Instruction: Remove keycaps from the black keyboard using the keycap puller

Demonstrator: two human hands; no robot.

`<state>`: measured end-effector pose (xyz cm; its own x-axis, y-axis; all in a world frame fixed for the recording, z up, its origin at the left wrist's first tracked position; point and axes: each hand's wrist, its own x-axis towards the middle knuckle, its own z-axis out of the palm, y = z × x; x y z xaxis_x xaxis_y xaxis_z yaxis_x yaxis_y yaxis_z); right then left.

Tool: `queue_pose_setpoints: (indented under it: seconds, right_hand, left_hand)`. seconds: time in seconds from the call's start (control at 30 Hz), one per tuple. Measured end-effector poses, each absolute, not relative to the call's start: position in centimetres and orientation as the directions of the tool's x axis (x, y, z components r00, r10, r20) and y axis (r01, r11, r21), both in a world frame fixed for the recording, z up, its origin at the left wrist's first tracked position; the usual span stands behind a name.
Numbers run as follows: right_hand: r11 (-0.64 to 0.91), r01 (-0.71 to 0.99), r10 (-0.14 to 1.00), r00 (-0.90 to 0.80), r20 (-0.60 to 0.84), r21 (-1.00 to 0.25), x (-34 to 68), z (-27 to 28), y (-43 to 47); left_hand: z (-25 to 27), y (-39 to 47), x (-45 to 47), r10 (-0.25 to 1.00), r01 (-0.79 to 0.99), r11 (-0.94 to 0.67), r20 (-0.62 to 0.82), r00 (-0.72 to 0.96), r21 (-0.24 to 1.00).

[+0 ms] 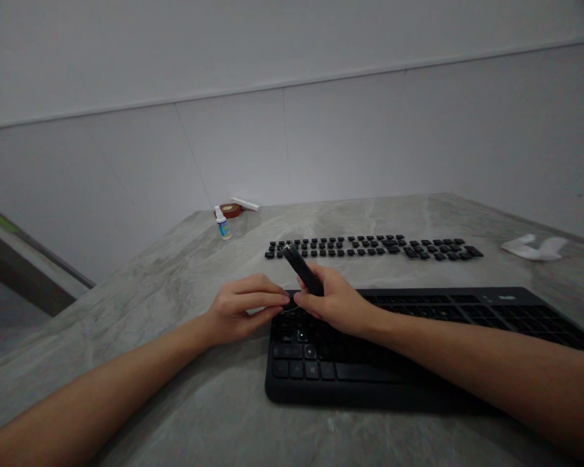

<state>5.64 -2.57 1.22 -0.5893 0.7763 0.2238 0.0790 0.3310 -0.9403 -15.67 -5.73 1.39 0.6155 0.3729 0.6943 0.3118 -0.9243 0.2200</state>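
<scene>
A black keyboard point(379, 392) lies on the grey marbled table before me, with many keys off its upper rows and the lower left keys in place. My right hand point(333, 299) is wrapped round a slim black handled tool point(302, 269), tilted up and leftward over the keyboard's upper left corner. Beside it, my left hand point(250, 305) pinches its fingertips together near the tool's lower end. Whatever lies between those fingertips is too small to make out. Just below them shows a thin pale curved line, like a wire. Behind the keyboard, loose black keycaps point(326, 245) lie in rows.
A small white spray bottle point(222, 224) with a blue label stands at the far left of the table. Behind it are a reddish-brown round object point(231, 211) and a white strip point(246, 203). Crumpled white tissue point(535, 248) lies at the right. The wall borders the table's back.
</scene>
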Motion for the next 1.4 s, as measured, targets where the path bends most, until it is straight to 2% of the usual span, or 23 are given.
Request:
queue_pose_setpoints:
  seconds: [0.17, 0.3, 0.37, 0.47, 0.6, 1.0, 1.4]
  right_hand:
    - [0.401, 0.188, 0.818, -0.515, 0.257, -0.897, 5.5, 1.4, -2.7]
    - [0.376, 0.275, 0.897, -0.346, 0.274, -0.885, 5.7, 1.4, -2.2]
    - [0.370, 0.260, 0.905, -0.317, 0.283, -0.892, 5.8, 1.3, -2.0]
    - [0.363, 0.240, 0.899, -0.343, 0.271, -0.901, 5.9, 1.2, -1.9]
    - [0.352, 0.253, 0.895, -0.373, 0.245, -0.901, 5.8, 1.0, -2.0]
    - [0.345, 0.243, 0.889, -0.393, 0.233, -0.907, 5.6, 0.8, -2.0]
    - [0.377, 0.225, 0.881, -0.388, 0.272, -0.899, 5.6, 1.0, -2.2]
  left_hand:
    - [1.5, -5.8, -15.9, 0.375, 0.340, -0.917, 0.738, 0.562, 0.207]
    - [1.0, -4.6, -17.1, 0.472, 0.480, -0.843, 0.760, 0.447, 0.242]
    - [0.5, -3.6, -17.9, 0.578, 0.574, -0.767, 0.699, 0.422, 0.287]
    - [-0.3, -1.8, -19.3, 0.758, 0.710, -0.606, 0.532, 0.379, 0.358]
    - [-1.1, -0.4, -20.5, 0.869, 0.803, -0.449, 0.401, 0.290, 0.392]
    - [-1.6, 0.0, -20.8, 0.884, 0.786, -0.432, 0.381, 0.271, 0.443]
    - [-1.8, 3.2, -20.2, 0.845, 0.786, -0.498, 0.409, 0.344, 0.366]
